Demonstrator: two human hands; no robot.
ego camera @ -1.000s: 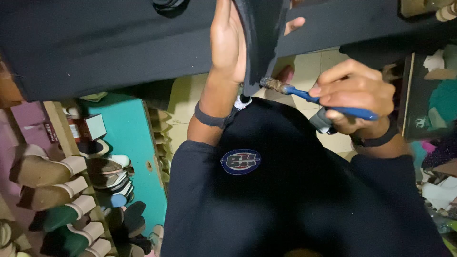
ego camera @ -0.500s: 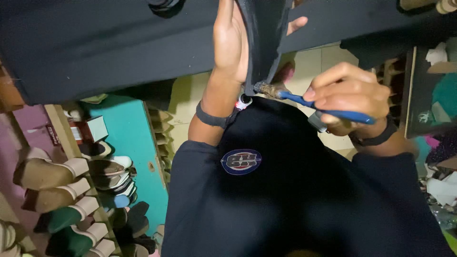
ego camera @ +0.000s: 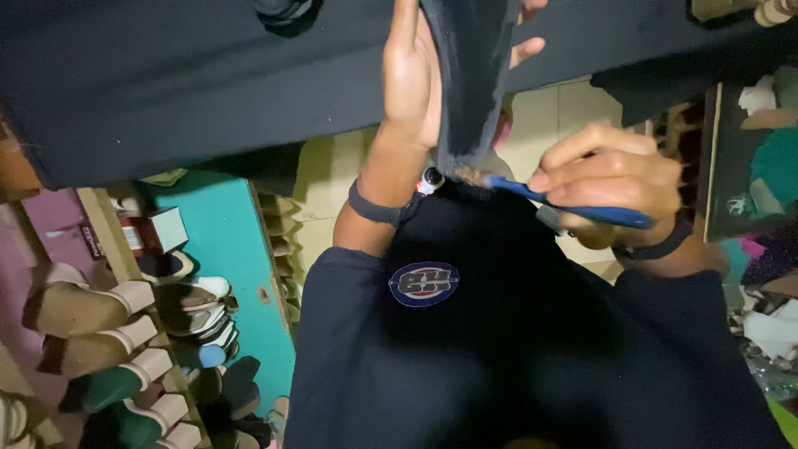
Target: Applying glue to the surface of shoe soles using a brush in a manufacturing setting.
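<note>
**Brush on the edge of a dark sole piece, held up in front of the chest**

The left hand [ego camera: 411, 79] is wrapped around a dark, narrow sole-like piece [ego camera: 471, 83], palm against its side with the fingers curling round the far edge, so it's a firm closed hold. The piece hangs tapering down to a point just above the person's chest. The right hand [ego camera: 611, 179] is pinched shut on a blue-handled brush [ego camera: 573, 204], thumb and fingers bunched on the handle, and the bristle end sits right at the lower tip of the piece, touching it as far as I can tell, though it's dim there.

Both forearms come up from the bottom, wrists bent inward, each with a dark wristband. The black shirt [ego camera: 515, 357] with a round badge fills the lower middle. Off to the left there's a rack of sandals [ego camera: 108, 333] beside a teal panel [ego camera: 224, 241]. A big dark surface [ego camera: 166, 83] blocks the whole top of the view.
</note>
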